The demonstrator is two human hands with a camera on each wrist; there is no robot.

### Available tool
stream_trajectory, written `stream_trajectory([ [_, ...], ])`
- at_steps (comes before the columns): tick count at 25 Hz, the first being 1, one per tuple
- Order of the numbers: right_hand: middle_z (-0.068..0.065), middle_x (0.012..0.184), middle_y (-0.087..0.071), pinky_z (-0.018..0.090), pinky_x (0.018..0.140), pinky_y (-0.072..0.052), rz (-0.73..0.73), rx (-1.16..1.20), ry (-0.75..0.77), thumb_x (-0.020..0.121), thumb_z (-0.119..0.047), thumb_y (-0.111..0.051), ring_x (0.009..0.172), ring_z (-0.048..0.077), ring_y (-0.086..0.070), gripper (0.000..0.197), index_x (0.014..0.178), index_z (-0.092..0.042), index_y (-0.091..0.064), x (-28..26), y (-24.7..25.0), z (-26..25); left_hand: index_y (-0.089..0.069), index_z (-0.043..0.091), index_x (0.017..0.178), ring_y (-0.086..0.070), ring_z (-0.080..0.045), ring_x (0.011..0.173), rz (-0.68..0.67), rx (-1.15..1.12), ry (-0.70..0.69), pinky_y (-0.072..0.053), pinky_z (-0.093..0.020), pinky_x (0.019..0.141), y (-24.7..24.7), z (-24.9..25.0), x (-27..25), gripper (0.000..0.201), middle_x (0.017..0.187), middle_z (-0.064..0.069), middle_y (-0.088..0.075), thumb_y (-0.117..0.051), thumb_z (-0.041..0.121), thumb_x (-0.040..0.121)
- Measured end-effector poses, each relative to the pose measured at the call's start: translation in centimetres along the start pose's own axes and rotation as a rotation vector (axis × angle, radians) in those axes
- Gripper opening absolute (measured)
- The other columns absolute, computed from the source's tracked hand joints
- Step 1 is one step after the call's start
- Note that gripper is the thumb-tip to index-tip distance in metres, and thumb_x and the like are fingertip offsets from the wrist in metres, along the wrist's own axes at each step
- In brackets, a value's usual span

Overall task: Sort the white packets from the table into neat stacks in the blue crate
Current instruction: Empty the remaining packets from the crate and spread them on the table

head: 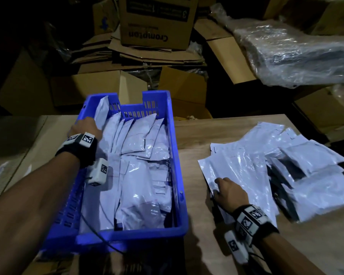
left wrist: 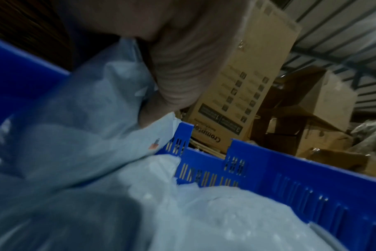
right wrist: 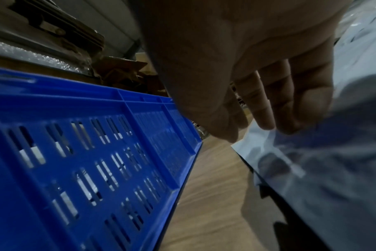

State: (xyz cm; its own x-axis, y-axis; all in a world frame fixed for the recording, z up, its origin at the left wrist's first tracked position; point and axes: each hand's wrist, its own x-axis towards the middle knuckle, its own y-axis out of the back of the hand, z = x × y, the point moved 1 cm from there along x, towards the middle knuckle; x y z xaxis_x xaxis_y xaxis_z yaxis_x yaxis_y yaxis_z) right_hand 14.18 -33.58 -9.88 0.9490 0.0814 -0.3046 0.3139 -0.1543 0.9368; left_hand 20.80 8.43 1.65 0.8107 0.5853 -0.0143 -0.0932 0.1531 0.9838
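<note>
1. Nearest my head view is my left forearm, reaching up to the left hand (head: 85, 128) at ten o'clock in the blue crate (head: 179, 195). The hand grips an upright packet (head: 101, 110) against the far-left corner; the left wrist view shows fingers (left wrist: 182, 68) curled on it.
2. My right hand (head: 229, 192) lies at four o'clock on the loose pile of white packets (head: 266, 167) on the table (head: 193, 135). In the right wrist view its fingers (right wrist: 290, 101) are spread, tips pressing the top packet's near-left corner. I cannot tell whether the thumb pinches it.
3. I judge the step to be: steady the leaning rows in the crate with the left hand while the right picks the next packet.
4. The next move calls for peeling one slippery packet off the pile, lifting it over the crate's right wall and slotting it into a row.
5. In the way: the crate is nearly full and its near-end packets lie jumbled. Cardboard boxes (head: 155, 22) stand at twelve o'clock, a plastic-wrapped bundle (head: 298, 56) at two.
</note>
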Motion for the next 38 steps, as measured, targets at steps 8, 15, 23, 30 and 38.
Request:
stream_trajectory([
  [8, -0.005, 0.112, -0.069, 0.035, 0.093, -0.048, 0.077, 0.565, 0.143, 0.092, -0.024, -0.064, 0.102, 0.019, -0.066, 0.021, 0.113, -0.028, -0.066, 0.5, 4.3, -1.2, -0.065, 0.01, 0.096, -0.059, -0.044, 0.098, 0.143, -0.331, -0.229, -0.046, -0.042, 0.079, 5.5, 2.0, -4.8, 0.015, 0.101, -0.024, -0.065, -0.059, 0.017, 0.084],
  [15, 0.009, 0.115, -0.069, 0.03, 0.08, -0.056, 0.005, 1.458, 0.306, 0.093, -0.022, -0.062, 0.1, 0.019, -0.068, 0.041, 0.132, -0.019, -0.051, -1.5, 11.3, -6.9, -0.068, 0.008, 0.095, -0.06, -0.01, 0.075, -0.326, -1.04, -0.516, -0.05, -0.028, 0.069, 5.5, 9.3, -13.7, 0.025, 0.089, -0.01, -0.07, -0.065, 0.018, 0.072],
  [23, 0.011, 0.111, -0.073, 0.028, 0.064, -0.056, 0.156, 1.727, 0.157, 0.087, -0.004, -0.065, 0.095, 0.024, -0.071, 0.035, 0.122, -0.01, -0.058, -2.3, 11.1, -3.6, -0.062, 0.008, 0.102, -0.059, -0.011, 0.069, -0.57, -0.923, -0.597, -0.051, -0.022, 0.062, 1.9, 13.3, -16.5, 0.008, 0.087, -0.008, -0.062, -0.06, 0.011, 0.094],
  [30, 0.015, 0.11, -0.07, 0.049, 0.085, -0.056, 0.297, 1.286, -0.095, 0.084, -0.008, -0.073, 0.094, 0.03, -0.069, 0.04, 0.121, -0.01, -0.057, 0.9, 8.2, 3.4, -0.068, 0.012, 0.092, -0.066, -0.036, 0.087, 0.008, -0.61, -0.264, -0.051, -0.042, 0.074, 0.0, 7.4, -6.0, 0.015, 0.096, -0.019, -0.07, -0.058, 0.024, 0.09],
  [38, 0.015, 0.119, -0.063, 0.033, 0.081, -0.041, 0.156, 0.564, -0.312, 0.083, -0.028, -0.072, 0.109, 0.035, -0.059, 0.05, 0.123, -0.013, -0.048, 2.2, 4.8, 4.9, -0.045, 0.005, 0.135, -0.051, -0.048, 0.117, -0.182, -0.066, 0.054, -0.047, -0.049, 0.096, -6.7, 0.5, 2.0, 0.07, 0.131, -0.031, -0.05, -0.067, 0.022, 0.071],
])
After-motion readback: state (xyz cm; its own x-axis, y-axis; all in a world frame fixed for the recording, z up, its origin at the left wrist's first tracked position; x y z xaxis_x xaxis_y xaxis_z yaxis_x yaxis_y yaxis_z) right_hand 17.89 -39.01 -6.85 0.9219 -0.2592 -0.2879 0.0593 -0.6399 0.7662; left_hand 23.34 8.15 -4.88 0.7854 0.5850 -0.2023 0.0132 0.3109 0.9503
